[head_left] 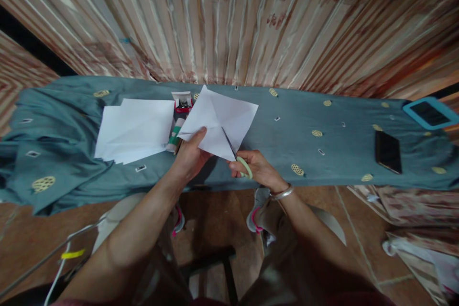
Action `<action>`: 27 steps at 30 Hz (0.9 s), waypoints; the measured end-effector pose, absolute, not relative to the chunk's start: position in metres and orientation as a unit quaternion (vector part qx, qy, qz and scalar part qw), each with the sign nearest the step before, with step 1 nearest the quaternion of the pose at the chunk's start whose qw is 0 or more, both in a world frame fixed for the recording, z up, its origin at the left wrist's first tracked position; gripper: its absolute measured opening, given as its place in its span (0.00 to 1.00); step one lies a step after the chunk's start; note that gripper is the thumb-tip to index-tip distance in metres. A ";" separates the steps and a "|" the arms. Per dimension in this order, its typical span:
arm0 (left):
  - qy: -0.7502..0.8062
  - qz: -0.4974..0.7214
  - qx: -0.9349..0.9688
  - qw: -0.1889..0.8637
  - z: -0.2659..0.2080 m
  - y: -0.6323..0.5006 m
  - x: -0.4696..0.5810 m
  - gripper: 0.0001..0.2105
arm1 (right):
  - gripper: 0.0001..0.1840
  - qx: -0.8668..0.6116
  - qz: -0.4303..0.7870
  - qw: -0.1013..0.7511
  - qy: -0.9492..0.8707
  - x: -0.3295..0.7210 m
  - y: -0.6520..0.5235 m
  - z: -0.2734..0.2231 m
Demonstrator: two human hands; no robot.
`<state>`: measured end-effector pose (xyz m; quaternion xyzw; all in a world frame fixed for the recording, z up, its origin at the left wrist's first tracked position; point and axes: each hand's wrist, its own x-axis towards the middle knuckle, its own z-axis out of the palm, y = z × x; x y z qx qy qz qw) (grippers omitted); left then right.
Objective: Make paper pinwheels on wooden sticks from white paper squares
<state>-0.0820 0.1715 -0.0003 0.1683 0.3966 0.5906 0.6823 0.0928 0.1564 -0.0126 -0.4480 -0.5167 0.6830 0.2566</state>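
Observation:
A white sheet of paper (234, 110) with fold creases is held up above the cloth-covered table. My left hand (193, 155) pinches its lower left part, thumb on top and fingers underneath. My right hand (256, 167) is closed around the pale green handles of a pair of scissors (245, 167). The scissors' dark blade lies over the lower part of the sheet, pointing up and left toward its middle. Whether the second blade is beneath the paper is hidden.
Left of my hands lie several loose white sheets (138, 129). Between them and my left hand sit a small open red-and-white box (183, 103) with dark bits inside and a green-and-white tube (175, 134). A black phone (388, 152) and a blue-framed tablet (432, 113) rest at the right.

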 end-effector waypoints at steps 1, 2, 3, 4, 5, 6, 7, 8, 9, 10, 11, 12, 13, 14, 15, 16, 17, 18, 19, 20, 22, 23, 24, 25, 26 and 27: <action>0.397 0.589 0.170 0.683 0.000 0.171 -0.082 0.12 | 0.25 -0.450 0.681 0.257 -0.517 0.093 0.156 -0.012; 0.397 0.588 0.172 0.683 0.000 0.171 -0.082 0.12 | 0.25 -0.451 0.680 0.257 -0.518 0.093 0.157 -0.012; 0.395 0.588 0.174 0.684 0.000 0.171 -0.083 0.12 | 0.25 -0.452 0.678 0.257 -0.520 0.093 0.157 -0.012; 0.392 0.589 0.175 0.685 0.000 0.171 -0.083 0.12 | 0.25 -0.453 0.676 0.257 -0.521 0.093 0.156 -0.012; 0.389 0.589 0.176 0.686 -0.001 0.171 -0.083 0.12 | 0.25 -0.453 0.675 0.257 -0.522 0.093 0.156 -0.012; 0.387 0.588 0.175 0.688 -0.001 0.171 -0.083 0.12 | 0.24 -0.454 0.676 0.257 -0.521 0.093 0.156 -0.012; 0.387 0.586 0.174 0.690 -0.001 0.171 -0.084 0.12 | 0.24 -0.454 0.676 0.257 -0.520 0.093 0.156 -0.012; 0.387 0.585 0.172 0.691 -0.001 0.171 -0.084 0.12 | 0.24 -0.454 0.677 0.258 -0.519 0.092 0.156 -0.012; 0.388 0.584 0.171 0.692 -0.001 0.171 -0.084 0.12 | 0.24 -0.454 0.677 0.259 -0.517 0.092 0.156 -0.012; 0.389 0.584 0.170 0.692 -0.001 0.171 -0.084 0.12 | 0.24 -0.454 0.677 0.259 -0.517 0.092 0.156 -0.012; 0.388 0.585 0.171 0.691 -0.001 0.171 -0.084 0.11 | 0.24 -0.455 0.677 0.260 -0.518 0.092 0.156 -0.012; 0.388 0.586 0.172 0.690 -0.001 0.171 -0.083 0.10 | 0.24 -0.456 0.675 0.259 -0.519 0.092 0.157 -0.012; 0.388 0.587 0.174 0.689 -0.001 0.171 -0.083 0.10 | 0.24 -0.457 0.673 0.258 -0.521 0.092 0.157 -0.012; 0.387 0.589 0.175 0.688 -0.001 0.171 -0.083 0.10 | 0.24 -0.458 0.671 0.257 -0.524 0.092 0.157 -0.011; 0.386 0.590 0.177 0.687 -0.001 0.171 -0.083 0.10 | 0.25 -0.459 0.668 0.256 -0.527 0.092 0.157 -0.011; 0.386 0.591 0.177 0.686 -0.001 0.171 -0.083 0.10 | 0.25 -0.460 0.664 0.256 -0.531 0.093 0.157 -0.011; 0.385 0.590 0.177 0.687 -0.001 0.171 -0.083 0.10 | 0.25 -0.461 0.662 0.256 -0.533 0.093 0.157 -0.011; 0.385 0.590 0.176 0.688 -0.001 0.171 -0.083 0.10 | 0.24 -0.461 0.661 0.255 -0.534 0.093 0.157 -0.010; 0.386 0.590 0.174 0.688 0.000 0.171 -0.083 0.10 | 0.24 -0.459 0.662 0.255 -0.535 0.093 0.156 -0.010; 0.388 0.590 0.170 0.687 0.000 0.171 -0.083 0.10 | 0.24 -0.454 0.666 0.252 -0.535 0.093 0.156 -0.010; 0.390 0.596 0.161 0.684 0.001 0.172 -0.083 0.09 | 0.24 -0.440 0.676 0.241 -0.539 0.094 0.156 -0.010; 0.390 0.600 0.155 0.681 0.001 0.173 -0.083 0.09 | 0.25 -0.433 0.680 0.231 -0.545 0.095 0.156 -0.009; 0.391 0.603 0.150 0.679 0.002 0.174 -0.084 0.08 | 0.25 -0.426 0.683 0.220 -0.551 0.097 0.156 -0.008; 0.392 0.606 0.146 0.677 0.002 0.175 -0.085 0.08 | 0.25 -0.421 0.686 0.205 -0.557 0.099 0.156 -0.007; 0.394 0.609 0.142 0.674 0.003 0.177 -0.087 0.08 | 0.26 -0.418 0.689 0.189 -0.562 0.101 0.156 -0.005; 0.393 0.614 0.139 0.670 0.004 0.179 -0.089 0.08 | 0.26 -0.415 0.691 0.173 -0.566 0.105 0.157 -0.004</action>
